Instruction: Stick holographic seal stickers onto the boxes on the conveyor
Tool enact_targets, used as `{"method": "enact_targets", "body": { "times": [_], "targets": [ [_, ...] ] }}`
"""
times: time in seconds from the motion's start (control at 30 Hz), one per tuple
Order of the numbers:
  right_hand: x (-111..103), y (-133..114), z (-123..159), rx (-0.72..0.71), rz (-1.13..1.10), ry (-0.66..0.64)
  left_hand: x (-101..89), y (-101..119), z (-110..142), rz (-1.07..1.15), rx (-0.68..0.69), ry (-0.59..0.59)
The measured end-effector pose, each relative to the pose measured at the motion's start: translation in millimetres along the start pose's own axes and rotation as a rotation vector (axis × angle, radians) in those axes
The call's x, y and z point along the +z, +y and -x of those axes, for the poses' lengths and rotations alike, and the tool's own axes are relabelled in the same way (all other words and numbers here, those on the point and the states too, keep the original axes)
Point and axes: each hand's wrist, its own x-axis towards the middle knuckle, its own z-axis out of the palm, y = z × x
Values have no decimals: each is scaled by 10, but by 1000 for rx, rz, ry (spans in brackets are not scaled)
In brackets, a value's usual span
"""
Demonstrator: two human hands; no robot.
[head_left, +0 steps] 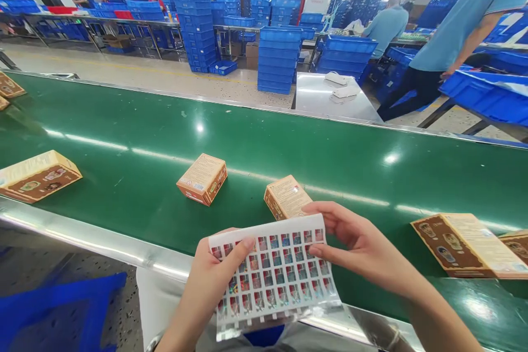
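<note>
A sheet of small shiny stickers (275,274) in rows is held up in front of me, tilted, its lower edge loose and glossy. My left hand (218,275) grips its left side, thumb across the front and the other fingers behind. At the right side, my right hand (350,236) has its thumb on the front near the edge, with the index finger at the top edge and the remaining fingers partly hidden. Just beyond the sheet, a small brown and cream box (289,197) lies on the green conveyor belt (136,187), partly covered by the sheet and right fingers.
Along the belt lie another box (203,177), a box at left (41,176) and a box at right (462,245). Past the metal rail stand a steel table (322,99) and stacked blue crates (279,60). A person in a blue shirt (457,22) is at far right.
</note>
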Motion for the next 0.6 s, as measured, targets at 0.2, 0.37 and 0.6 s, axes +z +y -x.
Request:
{"method": "enact_targets", "body": {
  "times": [0.2, 0.37, 0.6],
  "targets": [
    [306, 22, 67, 103, -73, 155, 59, 99, 35, -685, 809, 448],
    [414, -57, 141, 84, -50, 138, 201, 196, 144, -1031, 1151, 119],
    [279, -180, 186, -76, 307, 53, 201, 178, 80, -931, 988, -176]
  ]
}}
